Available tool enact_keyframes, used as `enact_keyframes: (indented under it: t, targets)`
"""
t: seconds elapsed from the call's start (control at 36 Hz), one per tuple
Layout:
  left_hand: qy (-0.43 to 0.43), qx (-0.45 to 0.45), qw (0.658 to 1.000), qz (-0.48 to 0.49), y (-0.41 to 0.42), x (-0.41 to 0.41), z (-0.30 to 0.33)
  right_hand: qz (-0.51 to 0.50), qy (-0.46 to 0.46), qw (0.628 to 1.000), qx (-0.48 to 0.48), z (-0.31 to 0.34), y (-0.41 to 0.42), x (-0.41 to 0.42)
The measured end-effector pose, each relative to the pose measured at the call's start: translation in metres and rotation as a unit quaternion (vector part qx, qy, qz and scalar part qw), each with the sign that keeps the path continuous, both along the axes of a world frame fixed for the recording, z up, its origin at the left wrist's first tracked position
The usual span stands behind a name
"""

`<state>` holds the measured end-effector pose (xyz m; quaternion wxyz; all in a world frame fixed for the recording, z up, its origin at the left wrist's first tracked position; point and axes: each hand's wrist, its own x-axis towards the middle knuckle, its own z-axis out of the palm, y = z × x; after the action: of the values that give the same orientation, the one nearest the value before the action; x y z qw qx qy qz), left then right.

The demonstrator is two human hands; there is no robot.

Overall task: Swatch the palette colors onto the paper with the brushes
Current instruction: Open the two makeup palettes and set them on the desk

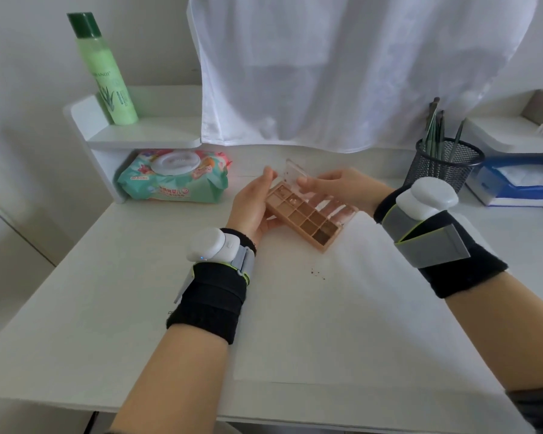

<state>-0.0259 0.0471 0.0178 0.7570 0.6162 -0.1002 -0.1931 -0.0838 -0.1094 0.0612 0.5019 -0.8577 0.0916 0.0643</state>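
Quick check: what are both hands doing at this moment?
Left hand: grips the palette by its left end.
Right hand: holds the palette's clear lid open.

The lower shafts of the thin green-handled brushes (436, 130) are being screened by the black wire-mesh cup (445, 164), and their tips are too blurred to be made out. The far fingers (333, 205) of the right hand (342, 186) are being seen only dimly through the clear hinged lid (298, 177) of the tan plastic eyeshadow palette (304, 220). The blue and white box (514, 186) is being cut off by the right edge. The print on the tall green bottle (107, 73) is being rendered too small to be read.
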Motion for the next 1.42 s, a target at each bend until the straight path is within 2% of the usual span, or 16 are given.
enact_keyframes:
  t: [0.17, 0.28, 0.36, 0.58, 0.69, 0.81, 0.94, 1.03, 1.14, 1.42]
  targets:
    - [-0.052, 0.025, 0.994, 0.092, 0.005, 0.002, -0.004, 0.032, 0.010, 0.997, -0.071, 0.014, 0.007, 0.020]
    - [-0.089, 0.024, 0.988, 0.120, 0.009, 0.006, -0.008, 0.025, 0.011, 0.998, -0.058, 0.018, 0.009, 0.036]
    - [-0.125, 0.060, 0.981, 0.137, 0.012, 0.010, -0.010, 0.022, 0.023, 0.999, -0.034, 0.018, 0.013, 0.046]
    - [-0.164, 0.165, 0.954, 0.191, 0.014, 0.011, -0.011, 0.084, 0.012, 0.975, -0.207, 0.022, 0.028, 0.061]
    - [-0.173, 0.201, 0.947, 0.181, 0.014, 0.010, -0.013, 0.094, 0.016, 0.964, -0.247, 0.016, 0.032, 0.063]
    - [-0.158, 0.220, 0.946, 0.177, 0.015, 0.012, -0.014, 0.091, -0.017, 0.969, -0.231, 0.009, 0.035, 0.067]
    - [-0.158, 0.249, 0.940, 0.174, 0.014, 0.013, -0.017, 0.040, -0.070, 0.978, -0.191, 0.002, 0.027, 0.074]
    - [-0.163, 0.253, 0.937, 0.179, 0.013, 0.013, -0.017, 0.007, -0.080, 0.975, -0.206, -0.001, 0.013, 0.075]
    - [-0.170, 0.249, 0.936, 0.184, 0.012, 0.013, -0.017, -0.006, -0.055, 0.967, -0.248, -0.007, -0.008, 0.070]
    - [-0.198, 0.270, 0.925, 0.181, 0.010, 0.014, -0.019, -0.012, 0.014, 0.973, -0.229, -0.014, -0.032, 0.054]
